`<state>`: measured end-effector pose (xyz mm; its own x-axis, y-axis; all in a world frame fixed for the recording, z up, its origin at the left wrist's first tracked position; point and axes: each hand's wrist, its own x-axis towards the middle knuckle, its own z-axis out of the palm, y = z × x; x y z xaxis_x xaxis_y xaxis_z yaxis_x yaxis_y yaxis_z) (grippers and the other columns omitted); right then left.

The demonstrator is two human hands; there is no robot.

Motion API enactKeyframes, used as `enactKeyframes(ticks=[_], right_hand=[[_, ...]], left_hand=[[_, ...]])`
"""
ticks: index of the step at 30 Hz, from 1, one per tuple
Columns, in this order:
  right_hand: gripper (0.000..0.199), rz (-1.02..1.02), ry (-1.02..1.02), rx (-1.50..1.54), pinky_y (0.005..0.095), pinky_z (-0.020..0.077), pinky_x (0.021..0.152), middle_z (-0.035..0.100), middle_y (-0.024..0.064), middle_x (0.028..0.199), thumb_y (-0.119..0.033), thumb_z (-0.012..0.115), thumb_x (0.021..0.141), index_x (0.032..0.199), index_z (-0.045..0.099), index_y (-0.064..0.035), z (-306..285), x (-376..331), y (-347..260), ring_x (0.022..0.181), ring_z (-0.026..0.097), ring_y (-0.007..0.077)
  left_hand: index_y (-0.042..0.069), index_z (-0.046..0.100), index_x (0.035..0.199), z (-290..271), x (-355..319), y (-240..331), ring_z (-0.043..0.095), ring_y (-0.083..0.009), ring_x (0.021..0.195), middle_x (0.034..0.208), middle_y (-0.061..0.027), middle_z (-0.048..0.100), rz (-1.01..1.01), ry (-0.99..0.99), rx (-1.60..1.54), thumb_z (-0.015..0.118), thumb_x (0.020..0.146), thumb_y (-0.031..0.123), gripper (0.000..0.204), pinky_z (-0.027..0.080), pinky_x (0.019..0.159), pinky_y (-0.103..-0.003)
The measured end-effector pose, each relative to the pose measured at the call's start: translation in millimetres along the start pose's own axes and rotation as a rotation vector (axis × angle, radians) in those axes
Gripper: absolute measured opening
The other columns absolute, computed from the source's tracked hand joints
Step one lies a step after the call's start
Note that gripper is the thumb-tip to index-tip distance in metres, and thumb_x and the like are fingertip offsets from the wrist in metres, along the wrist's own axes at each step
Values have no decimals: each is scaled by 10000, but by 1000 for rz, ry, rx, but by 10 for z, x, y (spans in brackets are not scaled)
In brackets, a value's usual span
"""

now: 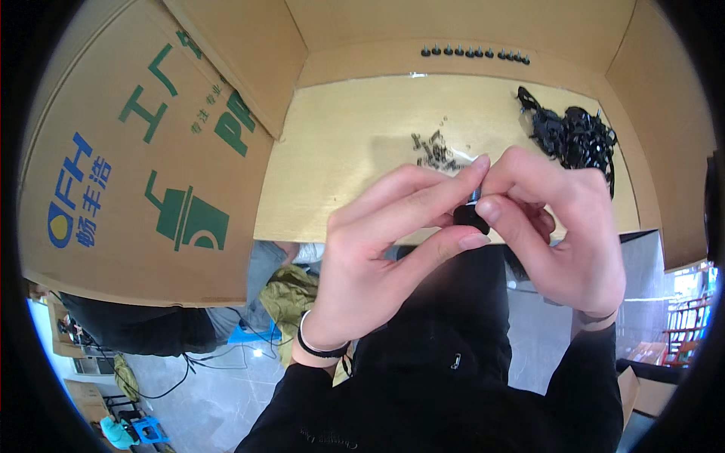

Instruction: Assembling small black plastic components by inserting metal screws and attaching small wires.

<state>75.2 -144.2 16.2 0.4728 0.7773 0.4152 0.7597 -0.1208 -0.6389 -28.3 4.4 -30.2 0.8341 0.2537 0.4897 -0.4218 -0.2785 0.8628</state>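
Note:
Both hands meet above the near edge of the wooden table. Between them is a levelling foot with a round black base and a short metal stud pointing up. My left hand is closed, its thumb and fingers pinching the foot from the left. From the other side, the thumb and curled fingers of my right hand press on the base and stud. Fingertips hide part of the stud. Just beyond the hands lies a loose pile of small metal screws.
A row of several similar black feet, studs up, stands along the back. A heap of black plastic parts lies at the table's right. Tall cardboard walls close off the back and sides; a large printed cardboard panel rises at left.

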Motion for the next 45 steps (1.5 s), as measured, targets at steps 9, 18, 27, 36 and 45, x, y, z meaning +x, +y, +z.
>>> enactKeyframes(ticks=[9,18,27,36,45], right_hand=[[196,-147,34,-141,255,362,542,557,52,757,-25,688,784,962,607,-16,-127,-17,90,572,474,126],[221,-552,48,-552,312,389,506,526,29,620,-83,761,679,882,676,-67,64,36,446,539,521,203],[102,-334,-32,-263,338,499,546,641,61,733,-103,702,742,822,659,-55,90,23,594,629,636,245],[94,-338,9,-319,292,451,495,619,54,672,-75,711,769,852,672,-55,111,-40,529,565,613,189],[187,475,-226,751,195,223,503,518,-81,691,-191,658,898,946,667,-9,112,20,679,560,309,-21]], left_hand=[[-4,512,1204,29,21,-105,627,-144,929,1027,-113,674,8,124,157,737,730,-102,533,495,784,-265],[18,549,1124,42,33,-123,665,-175,819,966,-76,703,214,108,624,786,709,13,478,519,719,-255],[13,507,1134,-2,69,-332,674,-155,865,960,-119,700,-109,87,164,713,812,-5,382,531,763,-265],[-18,528,1104,56,25,-301,661,-182,939,1016,-135,662,-26,47,206,698,783,-98,372,559,800,-291],[-71,565,1139,64,65,-419,634,-237,1025,1100,-161,621,207,150,-26,674,771,-137,389,564,876,-345]])
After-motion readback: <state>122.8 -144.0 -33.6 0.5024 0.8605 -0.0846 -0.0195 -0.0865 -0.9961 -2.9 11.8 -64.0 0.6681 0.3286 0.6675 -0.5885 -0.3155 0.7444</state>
